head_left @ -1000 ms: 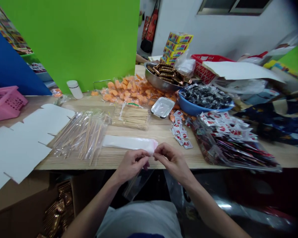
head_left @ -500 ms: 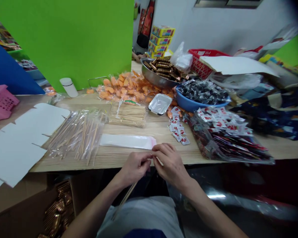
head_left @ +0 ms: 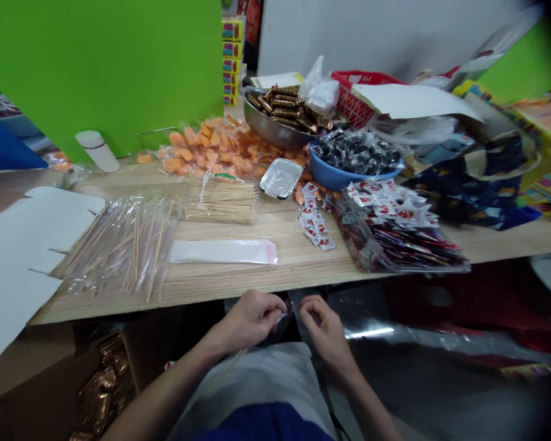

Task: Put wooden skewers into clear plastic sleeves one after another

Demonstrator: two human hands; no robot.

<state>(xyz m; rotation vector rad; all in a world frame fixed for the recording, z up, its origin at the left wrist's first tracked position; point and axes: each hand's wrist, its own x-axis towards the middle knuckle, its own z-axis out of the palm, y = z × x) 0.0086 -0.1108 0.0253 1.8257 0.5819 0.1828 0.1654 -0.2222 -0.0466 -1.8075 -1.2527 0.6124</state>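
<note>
Though together before, hands [head_left: 252,320] [head_left: 327,334] apart.

Pink-edged white bags [head_left: 220,252], tan sticks [head_left: 227,202], green panel [head_left: 101,67], blue basin [head_left: 333,176]

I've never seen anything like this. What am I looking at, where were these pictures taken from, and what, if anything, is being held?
There's no machine here: these are a person's bare hands. One camera, worn on the head, took every picture, looking forward and down. On the wooden table lie bagged sticks, a white strip with a pink end, a foil tray and orange wrapped pieces. The left hand, just off the table's near edge, pinches something thin and pale, too small and blurred to identify. The right hand is beside it, fingers curled; I can't tell whether it holds anything.
</note>
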